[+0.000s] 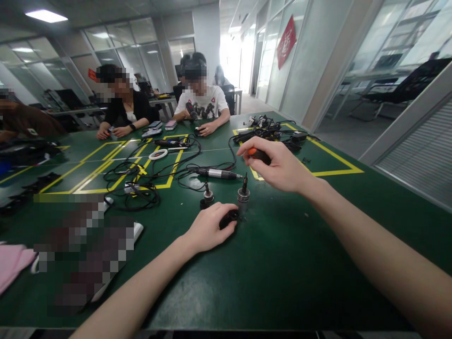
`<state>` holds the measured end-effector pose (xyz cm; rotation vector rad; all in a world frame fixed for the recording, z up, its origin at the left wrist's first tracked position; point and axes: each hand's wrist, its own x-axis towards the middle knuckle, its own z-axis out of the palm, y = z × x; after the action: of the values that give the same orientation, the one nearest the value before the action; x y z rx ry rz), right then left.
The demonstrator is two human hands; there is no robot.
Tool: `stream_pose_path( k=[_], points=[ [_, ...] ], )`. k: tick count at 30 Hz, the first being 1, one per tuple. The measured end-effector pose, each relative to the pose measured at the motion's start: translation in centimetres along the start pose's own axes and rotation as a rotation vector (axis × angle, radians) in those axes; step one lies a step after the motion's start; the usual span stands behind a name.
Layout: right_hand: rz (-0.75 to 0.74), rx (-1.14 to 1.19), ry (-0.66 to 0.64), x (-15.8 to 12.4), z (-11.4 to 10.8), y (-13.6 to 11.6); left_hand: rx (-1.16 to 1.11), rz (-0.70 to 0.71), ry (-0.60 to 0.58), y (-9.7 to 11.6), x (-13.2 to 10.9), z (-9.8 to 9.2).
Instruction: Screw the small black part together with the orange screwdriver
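Handle [262, 157], black with an orange end, is resting in the right hand [282, 165], which is grasping it above the surface [300, 263]; fingers and palm are hiding much of it, so whether a shaft is extending from it is impossible to tell. Its visible length is running sideways, the orange end pointing left and the black part sloping slightly down toward the palm. The left hand [212, 228] is gripping a short black piece [229, 218] low over the surface, thumb and fingers covering most of its sides; its dark, hollow-looking end is facing right. Just beyond it, a metal spindle part [243, 194] is standing upright, its thin shaft pointing up. Behind that, a silver-and-black tool [219, 174] is lying with its long axis running left to right, narrow tip pointing right. A smaller metal part [208, 194] is standing upright farther left, near a dark ring-like piece [203, 204] that is hard to make out. Dark bits [243, 219] near the left fingertips are appearing too small to identify.
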<state>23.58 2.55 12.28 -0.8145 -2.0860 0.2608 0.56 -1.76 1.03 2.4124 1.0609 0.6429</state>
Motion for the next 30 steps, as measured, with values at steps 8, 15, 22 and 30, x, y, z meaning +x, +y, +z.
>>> stream_pose_path(
  k=[8,15,22,30],
  points=[
    [0.035,-0.039,-0.043,0.0,0.0,-0.1,-0.575,-0.223,0.044,0.8,0.6,0.2],
    [0.037,-0.063,-0.078,0.0,0.2,0.0,-1.099,-0.341,0.012,0.9,0.9,0.2],
    [0.046,-0.066,-0.088,0.0,0.3,0.0,-1.139,-0.339,-0.006,1.2,0.8,0.0],
    [0.04,-0.078,-0.105,0.0,0.3,0.0,-0.891,-0.358,-0.014,1.1,0.7,-0.1]
  ],
)
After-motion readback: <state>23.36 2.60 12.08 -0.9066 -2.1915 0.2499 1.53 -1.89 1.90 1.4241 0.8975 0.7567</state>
